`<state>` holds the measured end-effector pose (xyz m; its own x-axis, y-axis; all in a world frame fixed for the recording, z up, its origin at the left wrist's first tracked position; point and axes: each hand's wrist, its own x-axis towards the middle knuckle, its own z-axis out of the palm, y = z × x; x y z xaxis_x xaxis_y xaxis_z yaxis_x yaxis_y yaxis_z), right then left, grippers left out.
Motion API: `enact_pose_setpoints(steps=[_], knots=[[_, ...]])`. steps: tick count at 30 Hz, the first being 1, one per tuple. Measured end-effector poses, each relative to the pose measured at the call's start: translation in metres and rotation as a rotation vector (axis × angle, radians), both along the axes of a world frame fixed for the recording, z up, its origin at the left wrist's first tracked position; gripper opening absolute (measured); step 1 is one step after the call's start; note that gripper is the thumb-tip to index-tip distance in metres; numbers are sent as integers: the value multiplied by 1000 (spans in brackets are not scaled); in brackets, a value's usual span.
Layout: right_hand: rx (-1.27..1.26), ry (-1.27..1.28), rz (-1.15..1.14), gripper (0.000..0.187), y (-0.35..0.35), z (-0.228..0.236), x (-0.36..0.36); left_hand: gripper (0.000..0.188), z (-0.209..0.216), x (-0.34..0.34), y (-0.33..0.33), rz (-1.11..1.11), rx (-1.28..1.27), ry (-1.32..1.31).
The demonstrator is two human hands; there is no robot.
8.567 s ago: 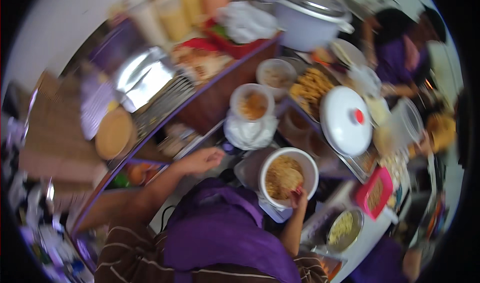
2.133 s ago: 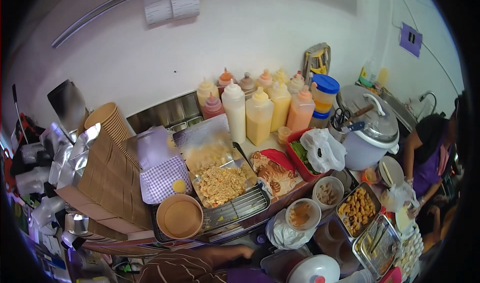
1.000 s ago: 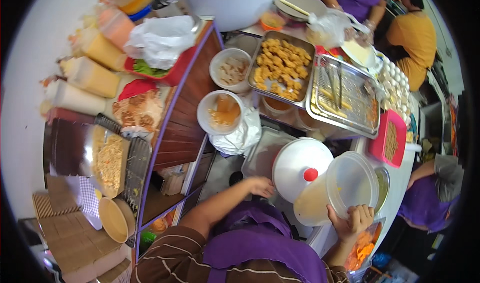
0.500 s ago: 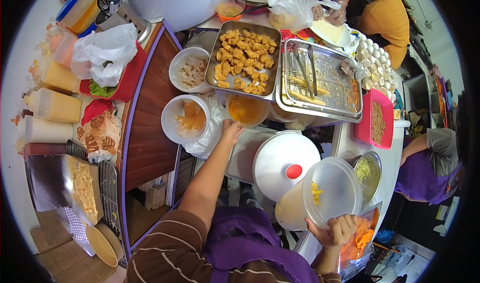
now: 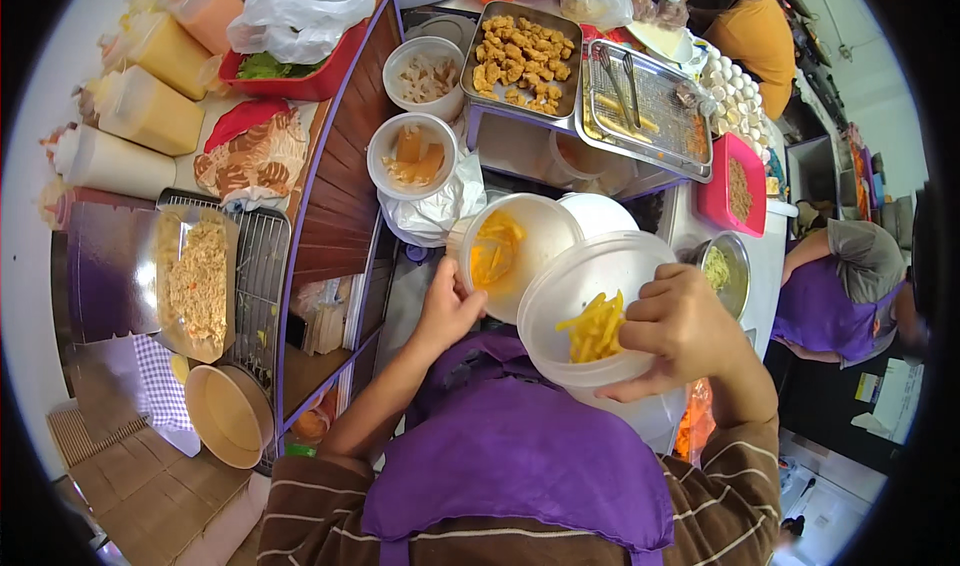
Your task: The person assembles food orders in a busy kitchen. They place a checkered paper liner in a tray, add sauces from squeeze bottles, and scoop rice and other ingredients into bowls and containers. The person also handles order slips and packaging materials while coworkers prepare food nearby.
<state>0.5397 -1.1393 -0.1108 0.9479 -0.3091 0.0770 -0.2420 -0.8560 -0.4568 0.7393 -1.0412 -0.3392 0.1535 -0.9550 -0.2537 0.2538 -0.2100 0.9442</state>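
My left hand (image 5: 447,311) grips the rim of a translucent round tub (image 5: 547,234), with orange-yellow strips (image 5: 495,249) inside. The tub is tilted in front of my apron. Close beside it, my right hand (image 5: 685,331) is closed on the rim of a second translucent tub (image 5: 562,284). Bright yellow strips (image 5: 592,328) lie low in that one, which also leans over. The two tubs overlap in view, the right one in front, and I cannot tell whether they touch. Partly hidden behind them is a white round lid (image 5: 606,214).
A metal tray (image 5: 480,86) of fried pieces and a wire-rack tray (image 5: 660,146) with tongs stand ahead. Two white tubs (image 5: 382,151) are left of them. On the right sit a pink container (image 5: 757,181), a metal bowl (image 5: 742,276) and egg cartons. Other people work far right.
My left hand has drawn its tub toward me from beside the fried-piece tray. My right hand has brought the other tub leftward, next to it. The whole view has shifted.
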Motion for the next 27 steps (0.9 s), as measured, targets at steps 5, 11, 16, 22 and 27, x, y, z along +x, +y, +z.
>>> enact_pose_setpoints(steps=[5, 11, 16, 22, 27], knots=[[129, 192, 190, 31, 14, -4, 29, 31, -1, 0, 41, -27, -41, -133], [193, 232, 203, 31, 26, -9, 44, 37, 21, 6, 61, -81, -86, -310], [215, 237, 200, 31, 28, 0, 45, 37, 20, 9, 65, -87, -89, -233], [243, 262, 191, 33, 33, -3, 41, 34, 24, 10, 60, -179, -110, -215], [244, 260, 143, 34, 33, 7, 34, 33, 29, 9, 55, -195, -104, -229]])
